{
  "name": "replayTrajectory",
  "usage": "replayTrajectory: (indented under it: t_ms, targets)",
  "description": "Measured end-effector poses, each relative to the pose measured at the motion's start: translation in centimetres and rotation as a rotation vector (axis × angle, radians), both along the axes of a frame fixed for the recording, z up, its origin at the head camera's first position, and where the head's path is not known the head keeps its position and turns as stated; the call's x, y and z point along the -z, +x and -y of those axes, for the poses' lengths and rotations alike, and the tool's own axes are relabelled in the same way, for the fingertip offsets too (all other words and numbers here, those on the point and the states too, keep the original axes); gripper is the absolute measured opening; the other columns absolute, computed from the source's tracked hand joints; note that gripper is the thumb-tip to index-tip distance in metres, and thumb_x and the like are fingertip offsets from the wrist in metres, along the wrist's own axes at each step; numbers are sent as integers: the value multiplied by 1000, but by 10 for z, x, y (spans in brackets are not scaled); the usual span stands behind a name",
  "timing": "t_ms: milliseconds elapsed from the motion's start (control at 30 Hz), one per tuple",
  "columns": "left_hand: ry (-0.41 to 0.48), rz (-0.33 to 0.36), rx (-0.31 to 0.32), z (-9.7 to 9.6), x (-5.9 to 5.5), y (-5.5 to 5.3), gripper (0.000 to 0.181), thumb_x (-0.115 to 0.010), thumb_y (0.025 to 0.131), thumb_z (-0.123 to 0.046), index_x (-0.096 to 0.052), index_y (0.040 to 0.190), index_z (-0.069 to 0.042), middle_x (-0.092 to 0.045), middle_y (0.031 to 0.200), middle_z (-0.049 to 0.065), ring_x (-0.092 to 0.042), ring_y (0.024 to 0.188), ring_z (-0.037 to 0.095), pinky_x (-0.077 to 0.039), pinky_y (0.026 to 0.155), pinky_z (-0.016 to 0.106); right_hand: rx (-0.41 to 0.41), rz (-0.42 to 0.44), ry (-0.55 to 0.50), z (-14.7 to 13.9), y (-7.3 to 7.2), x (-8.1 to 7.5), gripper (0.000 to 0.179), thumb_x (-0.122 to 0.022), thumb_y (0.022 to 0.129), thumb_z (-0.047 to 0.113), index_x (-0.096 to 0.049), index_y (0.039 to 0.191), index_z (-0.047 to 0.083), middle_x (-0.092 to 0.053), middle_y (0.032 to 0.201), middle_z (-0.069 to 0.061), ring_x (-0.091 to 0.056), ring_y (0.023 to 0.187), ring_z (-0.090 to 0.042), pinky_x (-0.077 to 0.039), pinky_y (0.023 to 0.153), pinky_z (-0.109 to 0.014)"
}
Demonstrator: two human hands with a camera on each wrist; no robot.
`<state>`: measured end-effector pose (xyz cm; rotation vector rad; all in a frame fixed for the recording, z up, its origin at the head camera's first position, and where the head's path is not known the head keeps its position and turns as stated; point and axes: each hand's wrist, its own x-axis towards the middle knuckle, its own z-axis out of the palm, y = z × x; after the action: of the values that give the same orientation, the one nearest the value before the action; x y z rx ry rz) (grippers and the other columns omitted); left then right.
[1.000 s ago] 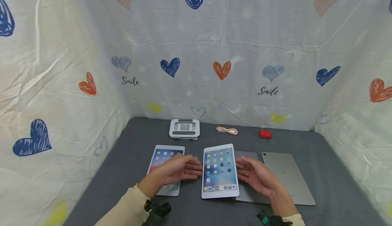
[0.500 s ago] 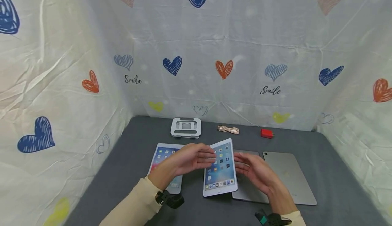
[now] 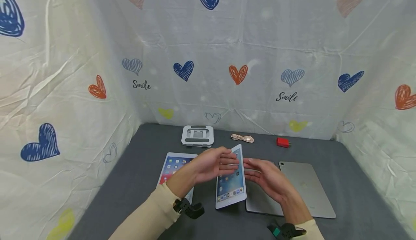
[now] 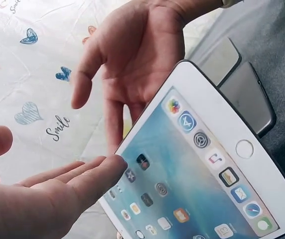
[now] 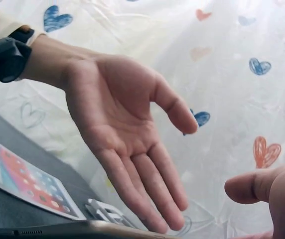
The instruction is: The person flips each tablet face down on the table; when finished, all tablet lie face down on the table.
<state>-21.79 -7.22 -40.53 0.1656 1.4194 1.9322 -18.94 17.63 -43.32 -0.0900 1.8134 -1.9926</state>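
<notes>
A white tablet point(image 3: 230, 193) with a lit home screen stands tilted between both hands, its right side raised. My left hand point(image 3: 214, 166) has straight fingers, which pass in front of the screen's upper part in the head view. In the left wrist view, its fingertips meet the tablet's edge; firm contact is unclear. Behind the raised right side, my right hand point(image 3: 264, 178) has its fingers extended, the tips at or near the tablet's edge. Only the tablet's dark, thin edge point(image 5: 72, 232) shows in the right wrist view. Below the right hand lies a dark grey tablet point(image 3: 263, 205), partly covered.
Another white tablet point(image 3: 175, 164) lies screen up, partly under the left forearm. A silver tablet point(image 3: 308, 191) lies face down at right. Along the back are a folded stand point(image 3: 197, 136), a coiled cable point(image 3: 242, 138) and a red charger plug point(image 3: 283, 142).
The white tablet has tipped up further, its right side rising and turning leftward. My left hand has moved right across its screen, while my right hand has shifted slightly left.
</notes>
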Motion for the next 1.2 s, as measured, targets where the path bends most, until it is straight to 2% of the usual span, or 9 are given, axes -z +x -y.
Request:
replayTrajectory:
  t_ms: [400,633,933,1200]
  targets:
    - [-17,-45,-14,15,-5,1,62,-41,117,-28,-36,163,13,-41,170,32,-39,160,47,-35,133,54,-93,-71,13,19,-4,-14,65,-45,119,35,-35,164,-11,-42,165,-31,-64,133,-24,-57,115,-34]
    - [-54,-97,-29,32,-15,4,62,-41,117,-29,-38,162,14,-42,168,34,-42,158,47,-37,133,54,-126,-98,32,33,-10,-19,65,-47,118,35,-38,164,-11,-44,165,-31,-64,137,-29,-56,118,-40]
    - [-176,-146,-85,60,-26,7,59,-43,117,-30,-45,157,14,-50,163,32,-53,151,46,-46,126,54,-185,-104,-15,57,-15,-22,63,-52,116,30,-41,162,-11,-46,166,-30,-66,138,-32,-56,118,-42]
    - [-209,-132,-168,78,-24,10,57,-46,116,-28,-46,154,14,-54,159,32,-60,144,47,-54,119,52,-219,-122,-5,67,-19,-20,58,-51,116,30,-48,157,-12,-55,160,-30,-61,145,-38,-54,121,-43]
